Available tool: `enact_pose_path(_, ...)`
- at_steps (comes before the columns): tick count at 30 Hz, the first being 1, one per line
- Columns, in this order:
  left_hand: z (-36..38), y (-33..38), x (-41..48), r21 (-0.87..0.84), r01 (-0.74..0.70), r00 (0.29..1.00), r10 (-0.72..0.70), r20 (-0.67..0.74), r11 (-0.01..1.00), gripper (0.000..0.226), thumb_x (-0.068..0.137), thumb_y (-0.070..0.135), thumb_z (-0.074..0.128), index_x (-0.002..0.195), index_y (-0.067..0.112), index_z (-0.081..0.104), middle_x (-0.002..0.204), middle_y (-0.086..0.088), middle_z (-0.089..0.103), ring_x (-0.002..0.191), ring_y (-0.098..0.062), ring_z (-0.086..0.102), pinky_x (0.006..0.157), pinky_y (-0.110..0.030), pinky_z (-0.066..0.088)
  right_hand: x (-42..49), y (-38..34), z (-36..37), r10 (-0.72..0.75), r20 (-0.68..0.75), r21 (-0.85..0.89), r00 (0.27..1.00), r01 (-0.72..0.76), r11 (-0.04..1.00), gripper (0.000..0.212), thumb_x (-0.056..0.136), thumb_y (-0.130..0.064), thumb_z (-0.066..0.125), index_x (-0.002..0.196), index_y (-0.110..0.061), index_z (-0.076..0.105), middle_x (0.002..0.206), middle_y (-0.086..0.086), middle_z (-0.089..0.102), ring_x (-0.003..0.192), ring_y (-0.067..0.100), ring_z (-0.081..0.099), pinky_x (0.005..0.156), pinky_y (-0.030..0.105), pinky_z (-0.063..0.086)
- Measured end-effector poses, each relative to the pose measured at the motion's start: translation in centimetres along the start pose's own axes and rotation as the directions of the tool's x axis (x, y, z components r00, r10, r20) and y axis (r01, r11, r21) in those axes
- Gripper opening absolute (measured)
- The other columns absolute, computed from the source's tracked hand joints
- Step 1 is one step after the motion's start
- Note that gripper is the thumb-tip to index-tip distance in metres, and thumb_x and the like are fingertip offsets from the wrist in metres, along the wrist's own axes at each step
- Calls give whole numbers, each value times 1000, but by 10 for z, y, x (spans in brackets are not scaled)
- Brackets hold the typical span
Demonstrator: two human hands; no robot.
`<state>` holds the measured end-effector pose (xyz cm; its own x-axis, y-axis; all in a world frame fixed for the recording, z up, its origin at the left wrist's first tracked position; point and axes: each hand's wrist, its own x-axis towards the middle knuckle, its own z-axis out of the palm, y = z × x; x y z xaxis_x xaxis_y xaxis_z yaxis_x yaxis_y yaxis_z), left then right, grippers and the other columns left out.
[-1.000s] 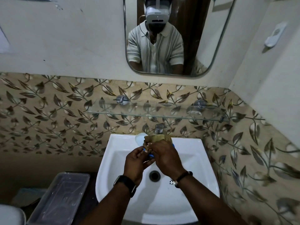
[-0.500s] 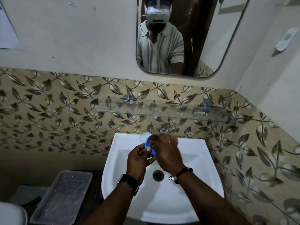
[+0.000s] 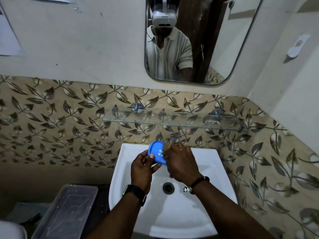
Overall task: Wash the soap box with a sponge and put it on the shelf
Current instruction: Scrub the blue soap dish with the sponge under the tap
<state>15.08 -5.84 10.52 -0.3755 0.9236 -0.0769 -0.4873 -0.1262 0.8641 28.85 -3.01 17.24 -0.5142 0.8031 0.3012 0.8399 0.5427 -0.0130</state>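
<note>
The blue soap box (image 3: 158, 153) is held tilted over the back of the white sink (image 3: 224, 178), its hollow inside turned toward the camera and showing small square drain holes. It is gripped at its lower edge by the closed left hand (image 3: 142, 169). The right hand (image 3: 181, 163) is curled against the box's right side; whether a sponge is held in it cannot be told. The glass shelf (image 3: 172, 122) above is seen bare. A clear plastic tub (image 3: 67, 211) stands left of the sink.

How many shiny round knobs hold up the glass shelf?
2. One metal mount sits on the tiled wall at the glass shelf's left part, the other mount toward its right end. No more show.
</note>
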Motion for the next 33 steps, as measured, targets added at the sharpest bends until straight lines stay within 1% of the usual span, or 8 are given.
enact_pose_path(3, -4, -1, -1, 16, 36, 998, -37, 59, 999, 20, 102, 3, 54, 115, 5, 69, 99, -14, 78, 86, -23, 76, 73, -33, 63, 3, -8, 0, -4, 86, 340, 996, -25, 940, 21, 90, -21, 49, 98, -29, 67, 100, -4, 64, 102, 21, 51, 91, 38, 38)
enact_pose_path(5, -4, 0, -2, 51, 34, 992, -40, 117, 998, 20, 102, 6, 55, 113, 7, 71, 97, -12, 79, 86, -21, 76, 74, -33, 62, 7, -10, 0, 32, 41, 416, 999, -46, 908, 25, 91, -22, 46, 100, -32, 67, 98, -7, 61, 100, 17, 48, 89, 35, 34)
enact_pose_path(10, -7, 12, 3, 47, 6, 991, -12, 132, 999, 19, 99, 11, 59, 112, 11, 73, 95, -10, 78, 84, -19, 75, 75, -33, 62, 15, -14, 1, -15, 29, 439, 999, 1, 898, 26, 100, -24, 48, 111, -30, 70, 110, -15, 57, 108, 18, 47, 86, 26, 22)
enact_pose_path(14, -13, 21, 10, 8, -19, 997, 18, 79, 1000, 19, 100, 9, 58, 113, 6, 71, 95, -10, 79, 85, -22, 76, 75, -34, 63, 16, 6, -10, -197, 41, 388, 980, 166, 906, 21, 93, -22, 59, 104, -33, 74, 112, -13, 64, 103, 20, 50, 93, 33, 32)
enact_pose_path(20, -8, 20, 11, -2, -54, 999, 54, -7, 999, 17, 100, 8, 59, 113, 5, 68, 92, -3, 80, 86, -17, 76, 71, -29, 63, 13, 24, -19, -172, 30, -55, 985, 174, 983, 20, 84, -27, 54, 95, -27, 71, 99, -1, 62, 109, 30, 54, 84, 41, 38)
enact_pose_path(26, 1, 6, 5, 58, -47, 998, 44, 51, 997, 20, 102, 11, 56, 116, 5, 68, 91, -7, 78, 83, -17, 74, 72, -29, 61, 12, -8, 1, -75, 33, 328, 997, 60, 943, 24, 94, -24, 48, 105, -30, 68, 108, -8, 60, 107, 21, 46, 91, 40, 34)
enact_pose_path(31, 2, 2, 3, 115, -48, 992, 35, 118, 992, 24, 101, 11, 57, 121, 3, 67, 108, -14, 77, 98, -27, 75, 78, -34, 63, 17, 1, -5, -30, -30, 261, 999, 37, 965, 52, 90, -42, 27, 107, -24, 72, 107, -4, 62, 104, 24, 48, 84, 41, 35)
enact_pose_path(33, 4, 6, 5, 97, -63, 995, 56, 78, 993, 23, 101, 11, 58, 120, 2, 67, 107, -14, 77, 97, -27, 76, 77, -33, 63, 19, 0, -6, -62, -7, 263, 998, 62, 963, 42, 92, -35, 34, 107, -24, 72, 108, -5, 63, 103, 24, 49, 83, 39, 34)
